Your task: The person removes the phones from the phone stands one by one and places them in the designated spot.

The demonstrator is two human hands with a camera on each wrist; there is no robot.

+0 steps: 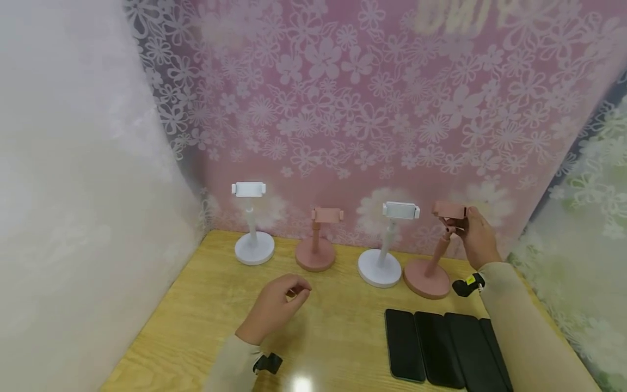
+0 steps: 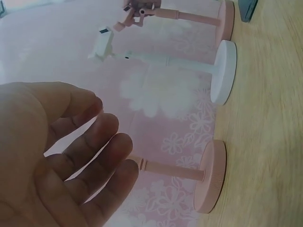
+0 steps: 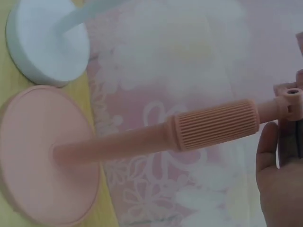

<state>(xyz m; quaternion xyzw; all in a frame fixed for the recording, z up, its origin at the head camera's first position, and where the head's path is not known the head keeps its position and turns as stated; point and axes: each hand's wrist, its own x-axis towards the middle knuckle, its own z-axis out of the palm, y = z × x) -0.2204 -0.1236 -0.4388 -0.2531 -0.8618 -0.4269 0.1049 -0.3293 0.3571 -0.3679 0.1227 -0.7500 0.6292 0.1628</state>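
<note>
At the right, my right hand (image 1: 479, 238) grips the clamp head of a pink phone stand (image 1: 427, 279). The stand's round base rests on the table, and its ribbed neck (image 3: 218, 124) shows in the right wrist view. Part of the head is hidden behind the fingers or cut off by that view's edge. My left hand (image 1: 275, 305) hovers over the table with loosely bent fingers and holds nothing. Nearest to it stands a second pink phone stand (image 1: 315, 255). A white phone stand (image 1: 380, 268) is beside the gripped one; another white phone stand (image 1: 254, 249) is farther left.
Several black phones (image 1: 404, 345) lie side by side at the front right, partly under my right forearm. The wooden table (image 1: 196, 305) meets a pink flowered backdrop (image 1: 343, 125) behind the stands. Pale cloth walls (image 1: 88, 179) close off both sides.
</note>
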